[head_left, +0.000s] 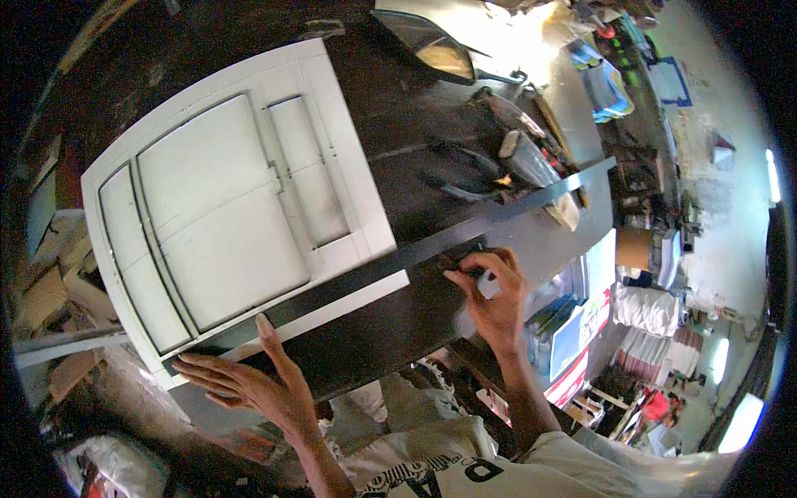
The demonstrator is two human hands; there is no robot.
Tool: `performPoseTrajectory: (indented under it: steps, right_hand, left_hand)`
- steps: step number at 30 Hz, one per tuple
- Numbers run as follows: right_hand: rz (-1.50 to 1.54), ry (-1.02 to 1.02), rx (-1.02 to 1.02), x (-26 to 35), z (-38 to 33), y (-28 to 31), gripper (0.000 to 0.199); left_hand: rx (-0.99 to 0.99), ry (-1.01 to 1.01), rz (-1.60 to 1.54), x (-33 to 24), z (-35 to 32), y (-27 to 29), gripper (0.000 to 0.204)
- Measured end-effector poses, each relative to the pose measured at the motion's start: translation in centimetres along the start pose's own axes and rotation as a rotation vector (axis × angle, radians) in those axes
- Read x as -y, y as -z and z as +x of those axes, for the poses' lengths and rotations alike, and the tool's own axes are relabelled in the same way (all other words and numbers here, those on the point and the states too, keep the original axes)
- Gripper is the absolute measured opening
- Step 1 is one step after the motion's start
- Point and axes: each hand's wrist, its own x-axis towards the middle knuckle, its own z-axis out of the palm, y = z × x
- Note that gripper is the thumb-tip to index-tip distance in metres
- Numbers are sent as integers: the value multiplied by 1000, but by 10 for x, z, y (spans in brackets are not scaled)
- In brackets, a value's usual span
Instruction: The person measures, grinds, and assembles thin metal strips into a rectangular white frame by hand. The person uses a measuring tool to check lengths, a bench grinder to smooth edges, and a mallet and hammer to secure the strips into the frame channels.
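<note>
A white board [224,207] lies on the dark table, marked with dark outlines of rectangular panels, some with curved edges. Across its near side runs a long metal straightedge [432,241], which reaches past the board to the right. A white strip of the board [349,305] shows on the near side of the straightedge. My left hand [257,386] rests at the board's near left corner, fingers stretched out and thumb on the straightedge. Just below the straightedge, right of the board, is my right hand [498,303], thumb and forefinger pinched around something small and dark that I cannot make out.
Several hand tools and scraps [531,158] lie at the far right of the dark table [374,344]. A dark-framed mirror-like piece [432,54] sits at the back. Stacked papers [573,324] stand right of my right arm; cardboard boxes [54,286] are at the left.
</note>
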Motion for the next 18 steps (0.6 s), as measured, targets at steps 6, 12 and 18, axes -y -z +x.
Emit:
performPoseTrajectory:
  steps: [6,12,18]
  right_hand:
    - [91,-250,13,3,-2,2,21]
    - [-26,-93,100,-4,-17,4,19]
    - [599,-468,-11,-69,-15,26,31]
  left_hand:
    - [60,-33,81,0,1,0,107]
    - [148,15,-7,7,6,9,112]
    - [152,9,-137,6,13,27,113]
